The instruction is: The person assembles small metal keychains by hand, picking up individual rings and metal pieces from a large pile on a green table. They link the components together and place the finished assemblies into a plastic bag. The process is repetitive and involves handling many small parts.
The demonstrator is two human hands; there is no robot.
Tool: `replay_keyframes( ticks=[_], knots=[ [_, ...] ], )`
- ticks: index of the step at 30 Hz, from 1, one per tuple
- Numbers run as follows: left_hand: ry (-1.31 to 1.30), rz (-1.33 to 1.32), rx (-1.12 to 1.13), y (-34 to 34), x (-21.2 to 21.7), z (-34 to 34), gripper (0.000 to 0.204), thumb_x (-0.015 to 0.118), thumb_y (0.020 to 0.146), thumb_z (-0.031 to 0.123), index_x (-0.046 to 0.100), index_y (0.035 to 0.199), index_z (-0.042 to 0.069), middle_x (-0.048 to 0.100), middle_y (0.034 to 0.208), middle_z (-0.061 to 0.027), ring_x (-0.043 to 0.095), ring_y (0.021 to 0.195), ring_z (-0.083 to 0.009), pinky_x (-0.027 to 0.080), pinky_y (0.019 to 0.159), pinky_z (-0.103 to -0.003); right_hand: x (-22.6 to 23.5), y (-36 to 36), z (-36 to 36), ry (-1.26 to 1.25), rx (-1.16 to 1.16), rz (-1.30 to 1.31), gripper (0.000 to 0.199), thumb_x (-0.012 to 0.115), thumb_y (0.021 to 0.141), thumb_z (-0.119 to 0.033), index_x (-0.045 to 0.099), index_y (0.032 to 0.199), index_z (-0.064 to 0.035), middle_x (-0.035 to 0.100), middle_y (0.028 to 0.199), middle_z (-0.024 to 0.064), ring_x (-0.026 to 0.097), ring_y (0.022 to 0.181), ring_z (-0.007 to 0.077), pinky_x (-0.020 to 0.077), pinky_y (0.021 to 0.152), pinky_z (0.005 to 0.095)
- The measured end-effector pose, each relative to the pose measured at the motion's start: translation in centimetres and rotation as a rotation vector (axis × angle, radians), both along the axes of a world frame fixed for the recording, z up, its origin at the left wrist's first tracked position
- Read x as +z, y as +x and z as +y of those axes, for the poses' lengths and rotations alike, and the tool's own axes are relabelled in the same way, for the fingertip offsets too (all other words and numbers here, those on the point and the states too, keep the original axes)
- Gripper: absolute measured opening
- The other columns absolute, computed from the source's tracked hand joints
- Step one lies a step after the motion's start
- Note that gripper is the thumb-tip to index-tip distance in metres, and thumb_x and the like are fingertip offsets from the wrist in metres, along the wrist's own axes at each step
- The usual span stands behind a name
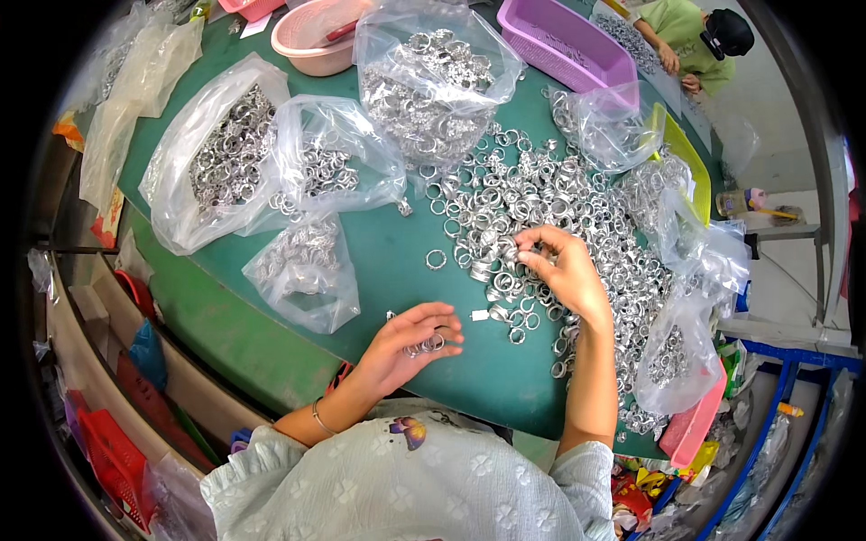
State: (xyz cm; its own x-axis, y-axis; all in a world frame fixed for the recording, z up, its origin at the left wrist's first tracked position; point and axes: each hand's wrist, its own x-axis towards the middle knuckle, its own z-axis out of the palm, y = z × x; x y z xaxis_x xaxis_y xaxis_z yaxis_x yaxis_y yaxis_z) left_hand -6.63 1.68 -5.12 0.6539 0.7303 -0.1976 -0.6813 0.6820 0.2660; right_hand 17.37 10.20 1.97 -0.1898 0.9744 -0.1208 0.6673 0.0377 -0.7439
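A wide heap of silver rings (532, 194) is spread over the green table in front of me. My right hand (561, 264) reaches into the heap, thumb and forefinger pinched together on a ring (511, 250) at its near left part. Close to the table's front edge, my left hand (413, 345) is cupped with its palm turned inward, and several silver rings (426, 345) lie in its curled fingers. A single ring (436, 260) lies apart, left of the heap. Near my right hand is a small white tag (479, 316).
Clear plastic bags filled with rings stand at the left (225, 153) and far middle (428, 90). A purple basket (577, 54), a pink bowl (311, 41) and a yellow-green tray (690, 162) edge the table. At far right, another person (690, 41) works over rings.
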Motion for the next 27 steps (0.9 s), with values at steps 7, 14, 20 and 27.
replay_keyframes(
  ticks=[7, 14, 20, 27],
  knots=[
    [-0.005, -0.005, -0.010, -0.1, 0.0, 0.0, 0.034, 0.048, 0.090, 0.013, 0.045, 0.121, 0.001, 0.054, 0.110, -0.0105, 0.054, 0.098, -0.0190, 0.043, 0.088, -0.037, -1.1, -1.5, 6.3, 0.352, -0.155, -0.185, 0.015, 0.063, 0.075, -0.008, 0.065, 0.089, -0.0020, 0.061, 0.079, 0.0132, 0.058, 0.070, 0.0284, 0.0450, 0.064, 0.0365],
    [-0.045, 0.007, -0.015, -0.1, -0.1, -0.1, 0.036, 0.050, 0.088, 0.012, 0.044, 0.121, 0.002, 0.053, 0.109, -0.0121, 0.053, 0.096, -0.0208, 0.046, 0.084, -0.036, -3.6, -3.7, 10.6, 0.389, -0.208, -0.384, 0.019, 0.070, 0.071, -0.016, 0.065, 0.074, 0.0021, 0.060, 0.083, 0.0200, 0.060, 0.074, 0.0358, 0.0478, 0.065, 0.0420],
    [-0.004, -0.005, -0.028, -0.2, -0.4, -0.3, 0.035, 0.049, 0.090, 0.014, 0.044, 0.122, 0.002, 0.055, 0.111, -0.0087, 0.053, 0.097, -0.0167, 0.043, 0.087, -0.036, -2.4, 0.4, 10.2, 0.278, -0.335, -0.062, 0.019, 0.068, 0.074, -0.016, 0.064, 0.073, 0.0027, 0.058, 0.061, 0.0109, 0.053, 0.055, 0.0176, 0.0432, 0.057, 0.0306],
    [-0.002, -0.020, -0.061, -0.1, -0.2, 0.0, 0.034, 0.048, 0.090, 0.013, 0.045, 0.122, 0.003, 0.054, 0.110, -0.0081, 0.053, 0.098, -0.0161, 0.042, 0.088, -0.036, -4.0, -3.3, 10.9, 0.324, -0.158, -0.357, 0.021, 0.070, 0.072, -0.019, 0.063, 0.072, 0.0009, 0.060, 0.080, 0.0173, 0.060, 0.074, 0.0310, 0.0460, 0.066, 0.0379]
  ],
)
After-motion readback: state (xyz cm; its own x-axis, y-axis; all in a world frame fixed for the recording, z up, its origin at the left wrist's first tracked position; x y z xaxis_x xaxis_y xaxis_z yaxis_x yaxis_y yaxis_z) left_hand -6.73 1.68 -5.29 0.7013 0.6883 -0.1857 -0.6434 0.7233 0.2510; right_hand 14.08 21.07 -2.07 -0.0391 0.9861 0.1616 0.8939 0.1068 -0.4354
